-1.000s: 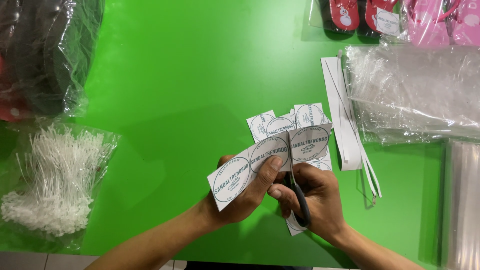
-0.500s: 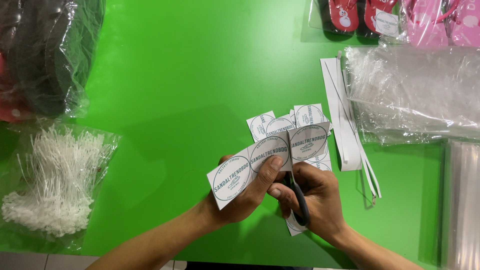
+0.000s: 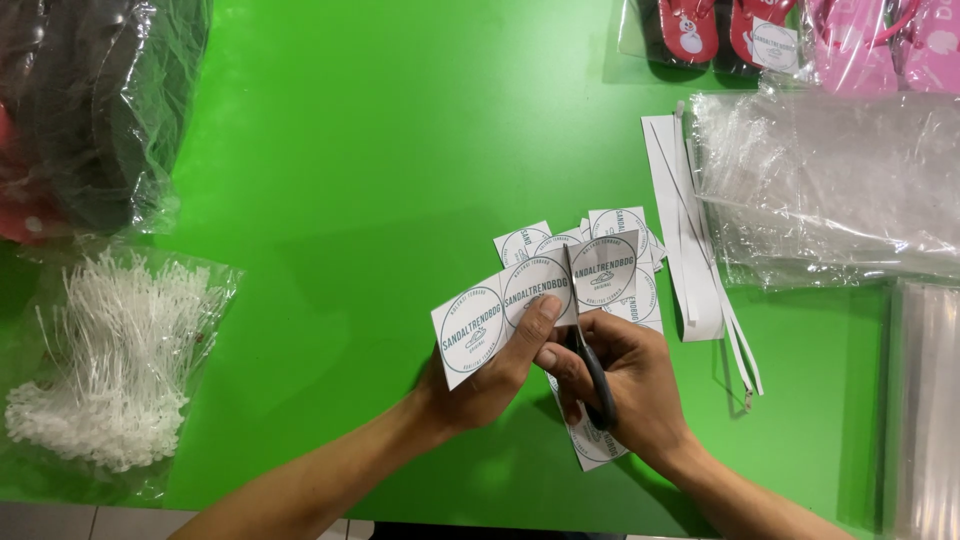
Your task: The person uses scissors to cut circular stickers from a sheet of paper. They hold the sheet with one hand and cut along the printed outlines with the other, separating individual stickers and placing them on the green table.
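Note:
My left hand point(image 3: 487, 378) pinches a white paper strip point(image 3: 500, 310) printed with round labels, thumb on top. My right hand point(image 3: 625, 385) grips black-handled scissors point(image 3: 585, 345). The blades stand in the strip between two of the round labels, and the right-hand label point(image 3: 605, 268) tilts away from the rest. Beneath the strip a small heap of cut square labels point(image 3: 625, 240) lies on the green table point(image 3: 380, 180). One more label point(image 3: 592, 440) shows under my right wrist.
White paper offcut strips point(image 3: 685, 230) lie right of the labels. Clear plastic bags point(image 3: 825, 180) and a bag stack point(image 3: 925, 400) fill the right side. Packed sandals point(image 3: 790, 30) sit top right. A bag of white plastic ties point(image 3: 110, 360) and dark bagged goods point(image 3: 85, 110) are at left.
The scissors have cut further up between two labels, and the right-hand label has swung away from the strip. Both hands stay in about the same place.

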